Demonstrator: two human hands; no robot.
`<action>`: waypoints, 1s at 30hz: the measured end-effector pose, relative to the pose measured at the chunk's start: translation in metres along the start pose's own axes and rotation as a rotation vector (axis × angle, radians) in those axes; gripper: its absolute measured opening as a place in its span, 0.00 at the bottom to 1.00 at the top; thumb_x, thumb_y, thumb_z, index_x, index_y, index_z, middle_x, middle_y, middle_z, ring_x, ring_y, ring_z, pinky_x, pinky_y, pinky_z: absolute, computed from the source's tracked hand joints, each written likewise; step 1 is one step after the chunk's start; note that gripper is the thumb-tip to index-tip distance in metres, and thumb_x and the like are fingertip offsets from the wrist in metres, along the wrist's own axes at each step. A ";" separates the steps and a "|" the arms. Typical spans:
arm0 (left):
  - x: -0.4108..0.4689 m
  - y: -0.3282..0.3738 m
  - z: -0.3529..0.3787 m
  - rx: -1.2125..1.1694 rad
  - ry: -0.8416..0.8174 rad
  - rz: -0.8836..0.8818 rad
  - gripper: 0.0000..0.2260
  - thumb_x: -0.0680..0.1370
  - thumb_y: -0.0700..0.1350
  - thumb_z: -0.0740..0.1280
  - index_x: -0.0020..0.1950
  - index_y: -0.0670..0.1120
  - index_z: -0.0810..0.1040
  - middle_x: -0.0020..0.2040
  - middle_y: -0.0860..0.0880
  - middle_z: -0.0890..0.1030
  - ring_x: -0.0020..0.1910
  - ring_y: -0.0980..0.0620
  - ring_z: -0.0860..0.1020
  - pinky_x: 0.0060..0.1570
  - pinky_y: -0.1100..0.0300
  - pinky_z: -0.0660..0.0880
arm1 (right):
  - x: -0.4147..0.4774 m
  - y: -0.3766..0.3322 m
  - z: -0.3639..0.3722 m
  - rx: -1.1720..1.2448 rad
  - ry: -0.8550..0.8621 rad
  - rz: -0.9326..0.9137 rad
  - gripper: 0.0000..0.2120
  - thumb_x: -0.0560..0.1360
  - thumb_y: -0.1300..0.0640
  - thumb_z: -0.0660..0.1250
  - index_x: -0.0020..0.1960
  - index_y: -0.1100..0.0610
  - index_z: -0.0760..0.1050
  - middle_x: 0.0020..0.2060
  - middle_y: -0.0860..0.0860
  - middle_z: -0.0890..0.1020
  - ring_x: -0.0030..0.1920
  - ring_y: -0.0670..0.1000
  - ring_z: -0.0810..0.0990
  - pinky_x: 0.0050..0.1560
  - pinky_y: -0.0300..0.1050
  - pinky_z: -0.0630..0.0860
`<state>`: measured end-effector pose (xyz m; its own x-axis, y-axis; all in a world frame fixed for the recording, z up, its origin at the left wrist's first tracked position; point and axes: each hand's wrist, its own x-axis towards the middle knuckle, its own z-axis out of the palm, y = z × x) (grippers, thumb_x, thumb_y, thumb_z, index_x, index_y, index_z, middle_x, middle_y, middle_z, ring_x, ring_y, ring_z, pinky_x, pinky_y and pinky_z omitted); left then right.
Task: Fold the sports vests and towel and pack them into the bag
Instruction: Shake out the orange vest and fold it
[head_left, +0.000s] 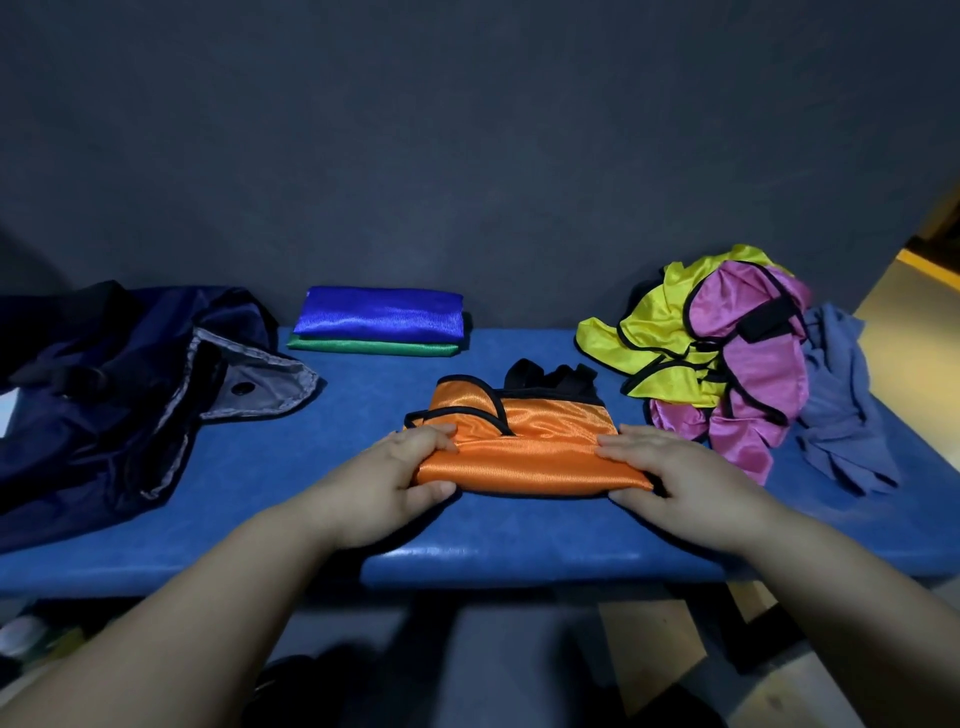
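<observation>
1. A shiny orange satin vest (524, 441) with black trim lies part-folded on the blue padded desk (519, 551).
2. The left hand (400, 478) and right hand (670, 478) each pinch one end, fingers (441, 434) on top.
3. A dark navy fabric bag (104, 395) lies open at left (grey lining showing).
4. Behind, a folded blue vest (379, 314) sits on a green vest (374, 349). At right lie a crumpled yellow vest (660, 332), pink vest (753, 364) and grey-blue towel (841, 415).

No text, brand, number or sign is being shown legibly. A pale patch (6, 410) by the dark bag (78, 415) is being cut off at the frame edge and cannot be read.
</observation>
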<state>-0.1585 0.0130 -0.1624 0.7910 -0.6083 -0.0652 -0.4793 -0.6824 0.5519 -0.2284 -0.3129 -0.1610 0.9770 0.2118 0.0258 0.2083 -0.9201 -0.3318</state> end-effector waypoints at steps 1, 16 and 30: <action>0.000 0.000 0.000 -0.009 0.051 0.021 0.16 0.78 0.56 0.66 0.64 0.55 0.72 0.70 0.62 0.65 0.69 0.57 0.64 0.66 0.65 0.59 | 0.000 0.000 0.000 0.017 0.059 -0.021 0.22 0.75 0.47 0.69 0.69 0.46 0.73 0.66 0.37 0.72 0.70 0.42 0.65 0.71 0.38 0.58; 0.011 0.016 -0.009 -0.233 0.332 -0.304 0.09 0.79 0.56 0.64 0.52 0.52 0.72 0.41 0.51 0.77 0.41 0.54 0.75 0.38 0.62 0.68 | 0.016 -0.028 0.004 0.237 0.312 0.211 0.05 0.79 0.49 0.64 0.46 0.48 0.75 0.37 0.47 0.80 0.39 0.46 0.77 0.38 0.43 0.71; 0.025 0.051 0.036 0.410 0.212 0.068 0.36 0.74 0.65 0.37 0.78 0.55 0.60 0.78 0.55 0.61 0.77 0.52 0.58 0.75 0.52 0.45 | 0.023 -0.049 0.011 -0.058 0.406 0.349 0.13 0.79 0.51 0.62 0.62 0.53 0.72 0.53 0.50 0.79 0.55 0.55 0.78 0.50 0.50 0.71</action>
<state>-0.1772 -0.0515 -0.1653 0.7922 -0.5904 0.1545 -0.6100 -0.7735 0.1719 -0.2163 -0.2591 -0.1549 0.9257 -0.2441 0.2891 -0.1414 -0.9320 -0.3339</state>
